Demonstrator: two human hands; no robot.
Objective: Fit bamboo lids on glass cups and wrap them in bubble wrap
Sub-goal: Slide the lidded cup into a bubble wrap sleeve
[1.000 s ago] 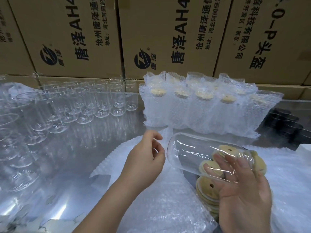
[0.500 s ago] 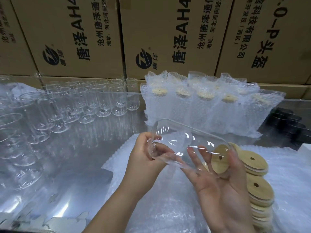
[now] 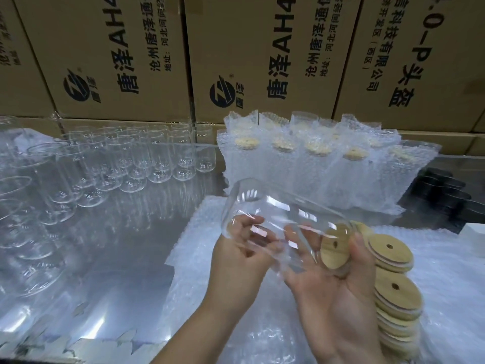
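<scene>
Glass cup [image 3: 265,206] sideways, bamboo lid [image 3: 334,249] at mouth; left hand [image 3: 233,261], right hand [image 3: 338,306] grip it.

Unwrapped glass cups [image 3: 147,158] are ranked on the worktop [image 3: 126,258] at the left, with wrapped cups [image 3: 315,174] at the back right and cardboard boxes [image 3: 249,48] stacked behind both. A bubble wrap sheet [image 3: 262,332] is spread at the front right, and a stack of bamboo lids [image 3: 396,298] lies on its right part. Above the sheet, one cup [image 3: 275,214] is held on its side
</scene>
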